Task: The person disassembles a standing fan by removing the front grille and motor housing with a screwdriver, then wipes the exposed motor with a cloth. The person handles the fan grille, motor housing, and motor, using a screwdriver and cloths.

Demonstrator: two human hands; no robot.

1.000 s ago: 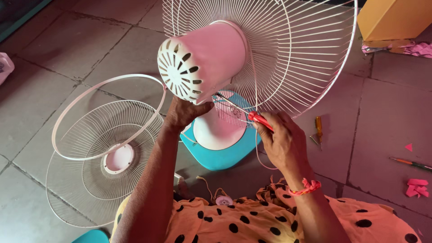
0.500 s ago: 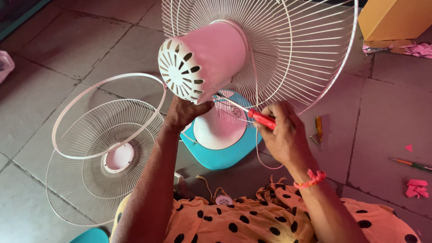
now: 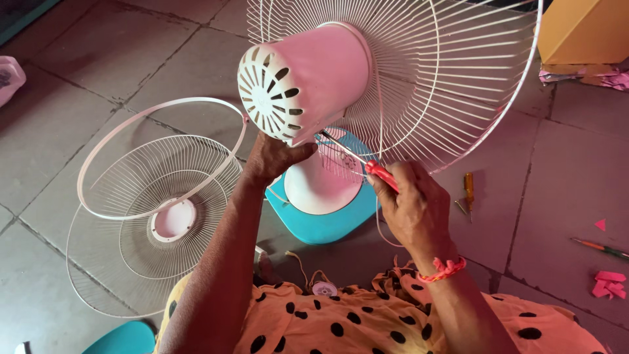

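Observation:
A table fan stands on a teal base, its pink motor housing facing me and its white rear wire guard behind it. My left hand grips the fan's neck just under the housing. My right hand holds a red-handled screwdriver, whose metal shaft points up-left to the underside of the housing. An orange braided band sits on my right wrist.
The loose front wire guard and a white rim ring lie on the tiled floor at left. A small yellow screwdriver, another tool and pink scraps lie at right. An orange box stands far right.
My right hand has shifted slightly left and up with the screwdriver, bringing its tip closer under the housing. The left hand stays on the neck.

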